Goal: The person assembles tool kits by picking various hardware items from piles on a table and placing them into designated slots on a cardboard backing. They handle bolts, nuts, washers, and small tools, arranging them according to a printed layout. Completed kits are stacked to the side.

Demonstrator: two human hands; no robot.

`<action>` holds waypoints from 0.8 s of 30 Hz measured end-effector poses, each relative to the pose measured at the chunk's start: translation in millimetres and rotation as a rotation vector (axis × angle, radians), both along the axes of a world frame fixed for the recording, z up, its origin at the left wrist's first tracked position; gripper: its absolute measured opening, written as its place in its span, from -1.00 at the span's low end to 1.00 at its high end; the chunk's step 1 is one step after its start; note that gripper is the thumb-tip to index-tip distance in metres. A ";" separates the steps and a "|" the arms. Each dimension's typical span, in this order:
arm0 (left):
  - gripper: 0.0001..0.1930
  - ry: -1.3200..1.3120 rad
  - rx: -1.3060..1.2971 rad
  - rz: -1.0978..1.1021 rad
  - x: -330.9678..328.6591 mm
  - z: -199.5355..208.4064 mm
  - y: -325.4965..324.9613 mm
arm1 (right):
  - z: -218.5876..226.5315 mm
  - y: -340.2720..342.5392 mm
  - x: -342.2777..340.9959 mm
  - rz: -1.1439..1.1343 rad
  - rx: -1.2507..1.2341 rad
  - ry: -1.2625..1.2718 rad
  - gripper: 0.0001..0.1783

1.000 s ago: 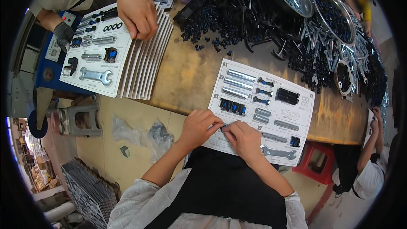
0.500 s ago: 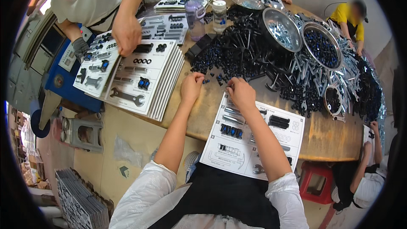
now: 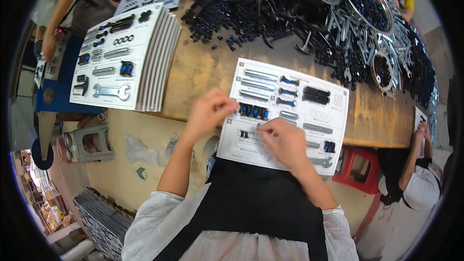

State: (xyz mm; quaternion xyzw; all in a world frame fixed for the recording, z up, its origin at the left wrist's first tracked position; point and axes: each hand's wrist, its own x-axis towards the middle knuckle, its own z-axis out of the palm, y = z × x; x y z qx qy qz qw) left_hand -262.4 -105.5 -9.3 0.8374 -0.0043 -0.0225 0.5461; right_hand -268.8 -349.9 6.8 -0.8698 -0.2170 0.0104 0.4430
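Note:
A white printed board [image 3: 333, 116] lies at the table's near edge, against my apron. Metal rods [image 3: 258, 83], black bolts with blue patches [image 3: 288, 92], a row of short black-and-blue bolts [image 3: 253, 111], black cylinders [image 3: 316, 95] and an open-ended wrench [image 3: 321, 162] sit on its printed outlines. My left hand [image 3: 208, 113] is over the board's left edge, thumb and finger pinched; what they hold is too small to make out. Above the lower middle of the board, my right hand [image 3: 286, 144] has its fingertips drawn together, a bluish speck showing at them.
Black bolts and brackets [image 3: 266, 19] are heaped beyond the board, with metal bowls [image 3: 367, 0] of small parts. A stack of filled boards [image 3: 157, 63] stands at the left. Co-workers are at left and right; a red stool [image 3: 357, 169] is below the table.
Both hands have drawn back from the loose bolts to over the board. My view has tilted toward the table's far side dropping out. The co-worker's hand has left the stack.

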 end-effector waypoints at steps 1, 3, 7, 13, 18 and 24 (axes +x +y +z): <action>-0.93 -0.231 0.169 -0.090 -10.6 -7.4 -13.5 | -5.8 2.0 -11.0 0.037 -0.043 -0.044 -0.94; -0.93 -0.244 0.286 -0.098 -27.4 -11.2 -32.0 | -21.2 3.2 -20.4 0.037 -0.067 -0.031 -0.91; -0.88 -0.340 0.373 -0.084 -37.9 -26.6 -47.0 | -31.4 4.1 -20.7 0.024 -0.107 -0.012 -0.91; -0.91 -0.311 0.417 -0.103 -45.0 -28.0 -45.7 | -35.4 9.3 -21.0 0.023 -0.135 -0.042 -0.89; -0.93 -0.254 0.269 0.075 -26.0 -15.4 -28.6 | -11.2 8.2 -3.0 0.026 0.026 0.085 -0.95; -0.79 -0.293 0.252 0.496 90.3 -44.6 37.0 | -6.4 77.5 116.3 -0.009 0.124 -0.130 -0.89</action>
